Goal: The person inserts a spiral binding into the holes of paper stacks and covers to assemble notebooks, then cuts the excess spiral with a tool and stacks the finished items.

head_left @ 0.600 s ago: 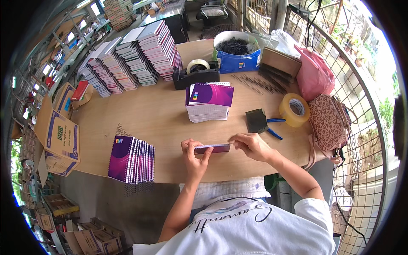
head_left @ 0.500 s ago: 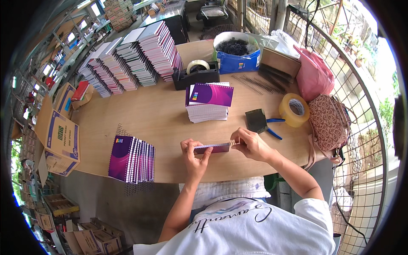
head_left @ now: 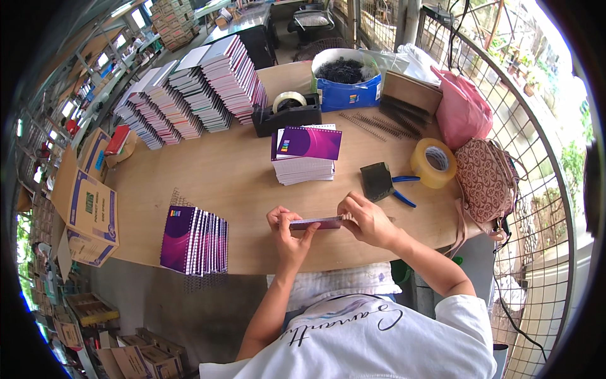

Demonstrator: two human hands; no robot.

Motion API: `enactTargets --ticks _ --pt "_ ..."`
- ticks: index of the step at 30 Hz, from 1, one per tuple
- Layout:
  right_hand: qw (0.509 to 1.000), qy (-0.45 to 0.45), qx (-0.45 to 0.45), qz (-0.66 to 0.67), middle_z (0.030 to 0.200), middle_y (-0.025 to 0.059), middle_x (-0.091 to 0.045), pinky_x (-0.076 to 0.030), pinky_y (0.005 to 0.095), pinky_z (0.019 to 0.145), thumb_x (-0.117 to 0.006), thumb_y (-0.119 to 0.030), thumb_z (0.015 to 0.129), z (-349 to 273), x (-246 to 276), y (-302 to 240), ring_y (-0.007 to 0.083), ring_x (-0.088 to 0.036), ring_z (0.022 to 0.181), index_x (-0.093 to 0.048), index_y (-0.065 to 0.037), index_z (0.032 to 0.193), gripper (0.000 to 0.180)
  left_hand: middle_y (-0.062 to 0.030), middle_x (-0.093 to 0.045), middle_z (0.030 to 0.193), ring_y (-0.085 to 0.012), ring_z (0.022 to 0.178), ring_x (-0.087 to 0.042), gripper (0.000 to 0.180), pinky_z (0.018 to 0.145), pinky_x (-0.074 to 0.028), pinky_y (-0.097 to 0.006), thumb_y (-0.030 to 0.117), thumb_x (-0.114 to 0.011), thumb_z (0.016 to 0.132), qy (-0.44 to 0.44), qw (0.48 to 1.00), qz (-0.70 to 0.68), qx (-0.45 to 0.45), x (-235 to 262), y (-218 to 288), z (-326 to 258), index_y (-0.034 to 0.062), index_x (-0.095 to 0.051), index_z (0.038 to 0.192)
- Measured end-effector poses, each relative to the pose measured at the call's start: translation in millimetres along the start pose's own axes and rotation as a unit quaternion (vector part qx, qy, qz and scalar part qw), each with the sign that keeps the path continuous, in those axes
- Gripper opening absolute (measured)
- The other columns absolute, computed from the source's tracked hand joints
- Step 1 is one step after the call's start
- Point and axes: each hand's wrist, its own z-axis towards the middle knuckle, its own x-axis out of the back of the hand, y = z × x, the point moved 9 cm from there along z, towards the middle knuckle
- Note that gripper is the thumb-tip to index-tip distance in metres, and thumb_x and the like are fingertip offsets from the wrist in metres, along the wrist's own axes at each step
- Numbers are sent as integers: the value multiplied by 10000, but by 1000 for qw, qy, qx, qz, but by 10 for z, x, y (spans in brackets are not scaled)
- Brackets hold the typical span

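Two hands meet at a thin purple notebook (head_left: pixel 322 223), held over the desk (head_left: pixel 252 249) just below the middle of the frame. The left hand (head_left: pixel 290 237) pinches its left part, the gap between thumb and fingers filled by the notebook. The right hand (head_left: pixel 368 221) has its fingers drawn together at the right end, apparently on a thin wire coil (head_left: pixel 392 219) whose tail shows just right of the hand.

Moments ago a short stretch of coil lay bare between those fingers and the notebook; now the fingers sit close against its corner. That suggests the coil is being worked into the notebook's edge, though how far it reaches cannot be told. The left hand's grip looks unchanged.

At top centre, an open blue box (head_left: pixel 348 96) holds a tangled heap of black coils (head_left: pixel 341 71). At the left of the frame stands a cardboard carton (head_left: pixel 91 202) with its flaps open, its inside hidden; behind it a red item (head_left: pixel 118 140) rests on a smaller carton (head_left: pixel 123 151). The black dispenser (head_left: pixel 278 122), upper centre, carries a tape roll (head_left: pixel 289 95). Whatever the pink bag (head_left: pixel 464 104) at upper right contains is out of sight.
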Motion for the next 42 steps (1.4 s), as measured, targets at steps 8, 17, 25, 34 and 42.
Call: enactTargets --ticks 8,17,25,34,42 --pt "934 12 68 -350 1415 150 -504 -348 525 1096 -704 -420 846 164 671 507 342 -445 1312 -677 -186 1250 468 -116 -460 971 -298 981 -474 499 844 -431 -441 358 -864 723 -26 999 11 -17 5 -86 35 49 -523 915" --pt "961 -269 -55 35 1215 153 -649 -481 384 912 -567 -479 927 282 98 289 289 -628 1065 -725 47 1003 554 -74 -444 875 -244 818 -464 555 729 -411 -378 302 -904 664 -57 998 -30 15 -141 -33 79 51 -484 926" --pt "976 -191 -1 101 1137 138 -671 -495 371 835 -620 -446 891 389 162 278 271 -641 976 -761 -11 946 461 -80 -464 882 -266 838 -492 544 722 -433 -398 298 -896 666 -62 998 -31 6 -168 29 117 63 -479 924" --pt "978 -205 -34 25 1216 156 -640 -489 339 831 -622 -441 884 356 137 195 239 -636 950 -735 66 948 524 -67 -432 877 -224 796 -458 580 715 -413 -355 350 -892 689 -80 995 -60 -3 -247 75 70 53 -454 927" --pt "975 -174 0 137 1107 188 -671 -507 395 824 -613 -482 897 407 94 143 321 -660 960 -754 -6 901 496 -71 -432 889 -225 813 -468 592 732 -421 -351 345 -890 699 -82 995 -57 -18 -290 96 27 51 -451 968"
